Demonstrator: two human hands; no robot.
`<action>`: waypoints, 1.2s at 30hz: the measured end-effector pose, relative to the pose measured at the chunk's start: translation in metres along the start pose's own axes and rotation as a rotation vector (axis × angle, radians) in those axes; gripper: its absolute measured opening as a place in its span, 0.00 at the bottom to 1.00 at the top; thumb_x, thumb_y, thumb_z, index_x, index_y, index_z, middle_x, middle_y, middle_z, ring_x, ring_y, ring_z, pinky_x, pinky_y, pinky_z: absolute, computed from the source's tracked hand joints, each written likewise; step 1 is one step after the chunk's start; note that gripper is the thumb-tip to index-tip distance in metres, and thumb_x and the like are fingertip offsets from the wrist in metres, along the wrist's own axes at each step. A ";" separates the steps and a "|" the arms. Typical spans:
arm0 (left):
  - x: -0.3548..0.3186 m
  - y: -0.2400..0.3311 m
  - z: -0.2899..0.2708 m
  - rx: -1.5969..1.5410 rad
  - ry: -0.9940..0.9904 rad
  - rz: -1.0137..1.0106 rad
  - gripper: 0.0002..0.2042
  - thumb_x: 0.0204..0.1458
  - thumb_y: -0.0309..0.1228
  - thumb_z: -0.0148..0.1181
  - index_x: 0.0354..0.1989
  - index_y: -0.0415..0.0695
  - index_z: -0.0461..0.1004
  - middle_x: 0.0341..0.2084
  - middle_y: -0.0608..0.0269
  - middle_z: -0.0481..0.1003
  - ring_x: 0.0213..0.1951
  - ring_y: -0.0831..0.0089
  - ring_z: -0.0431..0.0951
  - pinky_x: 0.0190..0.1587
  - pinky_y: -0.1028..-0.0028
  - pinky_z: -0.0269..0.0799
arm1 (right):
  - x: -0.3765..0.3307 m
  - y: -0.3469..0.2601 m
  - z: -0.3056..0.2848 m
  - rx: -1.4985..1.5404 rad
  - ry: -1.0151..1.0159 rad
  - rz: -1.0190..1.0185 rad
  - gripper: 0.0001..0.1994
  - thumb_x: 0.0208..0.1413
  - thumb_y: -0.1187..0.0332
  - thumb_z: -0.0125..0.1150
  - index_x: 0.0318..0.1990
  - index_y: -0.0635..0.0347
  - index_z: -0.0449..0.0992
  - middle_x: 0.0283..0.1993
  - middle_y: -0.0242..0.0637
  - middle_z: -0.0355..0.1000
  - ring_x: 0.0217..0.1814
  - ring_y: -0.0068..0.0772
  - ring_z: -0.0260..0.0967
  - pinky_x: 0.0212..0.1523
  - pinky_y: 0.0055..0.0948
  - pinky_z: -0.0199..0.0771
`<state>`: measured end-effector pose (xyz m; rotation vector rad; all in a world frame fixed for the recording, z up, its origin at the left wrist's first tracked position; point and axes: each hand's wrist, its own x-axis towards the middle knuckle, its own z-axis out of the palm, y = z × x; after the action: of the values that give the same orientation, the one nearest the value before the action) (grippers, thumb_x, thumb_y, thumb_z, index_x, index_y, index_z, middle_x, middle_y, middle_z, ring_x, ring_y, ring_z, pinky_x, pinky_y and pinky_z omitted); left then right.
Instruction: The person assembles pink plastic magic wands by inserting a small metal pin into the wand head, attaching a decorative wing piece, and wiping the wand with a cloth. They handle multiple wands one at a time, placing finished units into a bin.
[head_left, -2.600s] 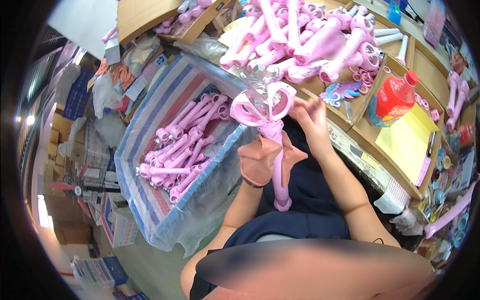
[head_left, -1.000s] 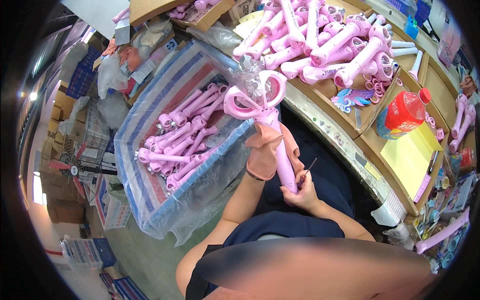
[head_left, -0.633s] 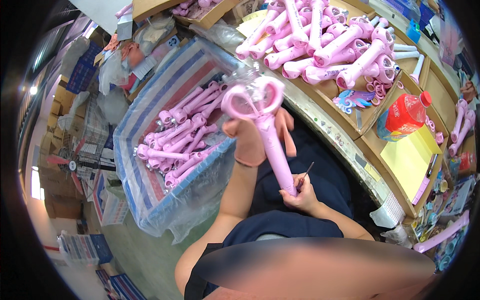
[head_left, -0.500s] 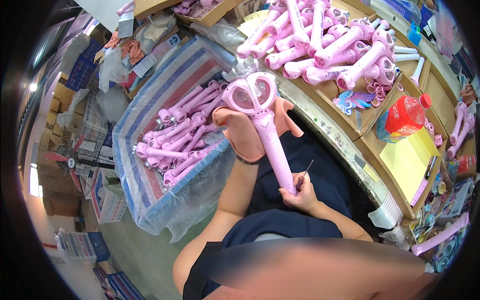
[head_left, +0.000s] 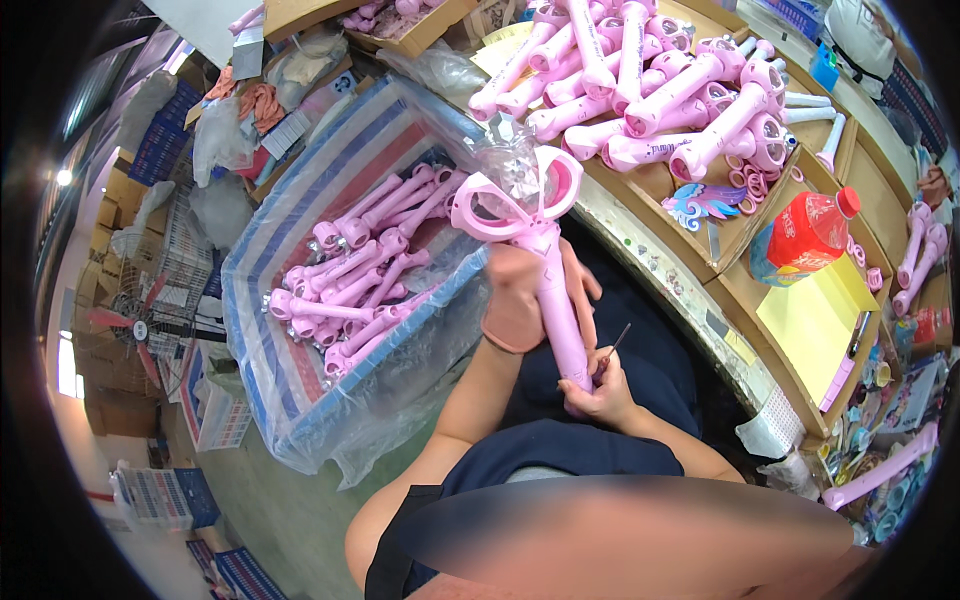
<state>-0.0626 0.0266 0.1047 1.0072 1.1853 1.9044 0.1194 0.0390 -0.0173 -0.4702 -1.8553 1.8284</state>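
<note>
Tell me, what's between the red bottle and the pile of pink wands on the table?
In the head view, a colourful winged sticker piece and small pink rings lie between the red bottle and the wand pile.

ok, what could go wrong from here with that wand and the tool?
1. The thin dark-tipped tool in the right hand works at the base of the pink plastic bow-topped wand; a slip could jab the left hand gripping the shaft.
2. The wand is held in mid-air above the lap, so it may twist or drop.

Red-labelled bottle (head_left: pixel 806 232) on bench (head_left: pixel 742 300)
</note>
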 end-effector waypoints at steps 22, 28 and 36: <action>0.019 0.004 -0.026 -0.196 -0.203 -0.107 0.22 0.58 0.40 0.43 0.50 0.30 0.65 0.39 0.36 0.75 0.31 0.62 0.75 0.30 0.69 0.71 | 0.080 -0.144 -0.056 -0.710 0.184 -0.366 0.06 0.50 0.69 0.63 0.35 0.58 0.77 0.25 0.34 0.72 0.22 0.35 0.72 0.23 0.31 0.70; 0.010 0.005 -0.025 0.623 -0.165 -0.229 0.42 0.53 0.63 0.34 0.43 0.26 0.72 0.26 0.48 0.75 0.26 0.69 0.73 0.31 0.75 0.66 | 0.081 -0.150 -0.063 -0.977 0.166 -0.478 0.06 0.51 0.68 0.63 0.35 0.56 0.75 0.24 0.35 0.67 0.22 0.38 0.70 0.22 0.33 0.69; -0.008 -0.026 -0.051 0.711 -0.203 -0.057 0.20 0.47 0.37 0.54 0.43 0.36 0.74 0.28 0.71 0.76 0.26 0.79 0.74 0.28 0.83 0.66 | 0.090 -0.122 -0.066 -0.999 0.143 -0.537 0.07 0.51 0.66 0.63 0.36 0.56 0.74 0.24 0.35 0.64 0.22 0.37 0.68 0.22 0.33 0.68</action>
<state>-0.0997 0.0089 0.0637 1.4639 1.7883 1.2974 0.0939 0.1390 0.1121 -0.3468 -2.3816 0.4370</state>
